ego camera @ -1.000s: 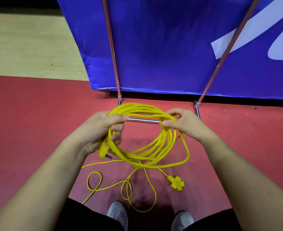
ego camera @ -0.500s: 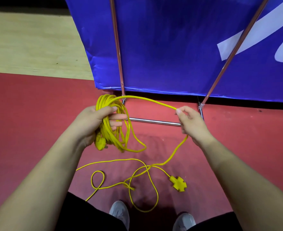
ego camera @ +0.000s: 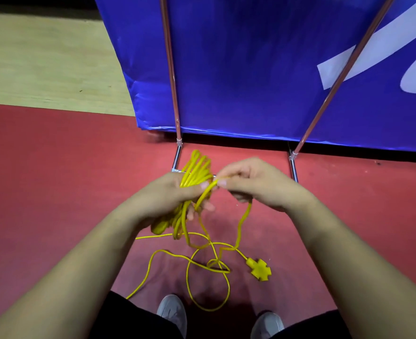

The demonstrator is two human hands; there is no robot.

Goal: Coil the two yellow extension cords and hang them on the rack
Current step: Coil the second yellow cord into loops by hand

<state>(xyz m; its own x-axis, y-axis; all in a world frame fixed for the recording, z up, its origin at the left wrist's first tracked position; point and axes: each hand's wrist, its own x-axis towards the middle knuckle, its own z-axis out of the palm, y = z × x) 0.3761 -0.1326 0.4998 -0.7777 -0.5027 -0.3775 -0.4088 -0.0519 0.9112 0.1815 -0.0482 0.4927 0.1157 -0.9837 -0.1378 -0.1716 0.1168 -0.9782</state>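
Clutching coiled yellow cord [ego camera: 194, 174] in left hand [ego camera: 170, 194] grip, right hand [ego camera: 256, 182] pinching one strand beside it

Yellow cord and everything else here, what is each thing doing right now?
Coil: bunched in the left hand.
Loose cord: uncoiled, looping on the red floor.
Socket end: lying on the floor.
Right hand: fingers pinching a strand beside the coil.
Rack: standing, no cord visible on it.
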